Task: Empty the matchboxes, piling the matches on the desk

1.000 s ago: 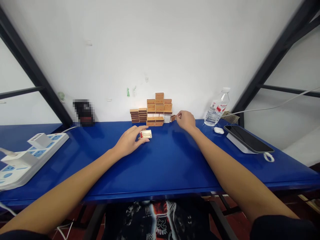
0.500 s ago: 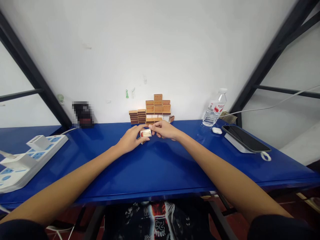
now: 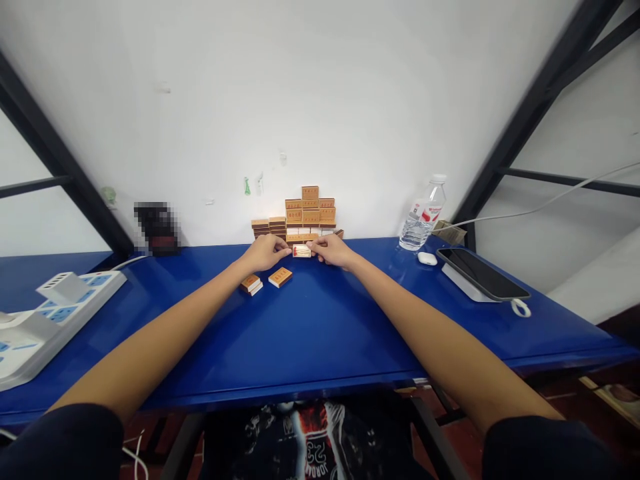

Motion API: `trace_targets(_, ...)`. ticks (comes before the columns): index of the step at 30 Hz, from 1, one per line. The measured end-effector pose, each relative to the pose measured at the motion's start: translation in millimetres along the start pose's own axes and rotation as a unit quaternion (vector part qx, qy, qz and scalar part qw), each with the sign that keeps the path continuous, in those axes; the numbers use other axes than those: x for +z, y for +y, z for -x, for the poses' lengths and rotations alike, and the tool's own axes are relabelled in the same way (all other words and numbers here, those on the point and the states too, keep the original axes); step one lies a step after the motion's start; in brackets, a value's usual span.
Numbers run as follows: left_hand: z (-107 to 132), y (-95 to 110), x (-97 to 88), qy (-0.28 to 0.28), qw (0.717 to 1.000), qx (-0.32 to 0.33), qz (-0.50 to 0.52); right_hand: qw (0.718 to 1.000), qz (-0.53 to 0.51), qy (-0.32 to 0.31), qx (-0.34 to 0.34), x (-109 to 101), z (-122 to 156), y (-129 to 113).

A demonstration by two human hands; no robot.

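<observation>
Blue surface against white wall. Pinched end to end between left grip and right grip: open matchbox, with matchbox stack just beyond. Keep level, press evenly to avoid spilling matches. Versus earlier frame: carried closer to stack; loose matchboxes now exposed on near side of left grip.

Bottle, phone, power strip
</observation>
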State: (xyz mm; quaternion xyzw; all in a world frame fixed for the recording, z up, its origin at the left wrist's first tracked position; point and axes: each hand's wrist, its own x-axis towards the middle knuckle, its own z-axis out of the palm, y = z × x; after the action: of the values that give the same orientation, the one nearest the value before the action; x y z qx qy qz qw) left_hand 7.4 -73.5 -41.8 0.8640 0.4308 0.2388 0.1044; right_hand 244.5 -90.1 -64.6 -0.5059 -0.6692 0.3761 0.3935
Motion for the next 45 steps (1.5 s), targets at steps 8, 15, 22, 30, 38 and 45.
trace_targets(8,-7,-1,13.2,-0.004,1.000,-0.026,-0.007,0.998,0.043,0.002,-0.054,7,-12,12)
trace_targets(15,-4,-3,14.8,0.005,1.000,-0.026,-0.010,0.989,0.097,0.001,-0.109,7,-12,22)
trace_targets(22,4,0,4.1,0.002,1.000,-0.008,-0.021,0.960,0.214,0.023,-0.178,3,-1,14)
trace_targets(30,36,13,-22.7,-0.024,0.993,0.016,-0.112,0.916,0.324,0.032,-0.232,3,13,0)
trace_targets(38,58,6,-26.7,0.007,0.986,0.073,-0.152,0.868,0.415,0.014,-0.272,3,19,-9)
trace_targets(45,61,15,-21.8,-0.022,0.978,0.114,-0.171,0.866,0.413,0.035,-0.280,1,21,-11)
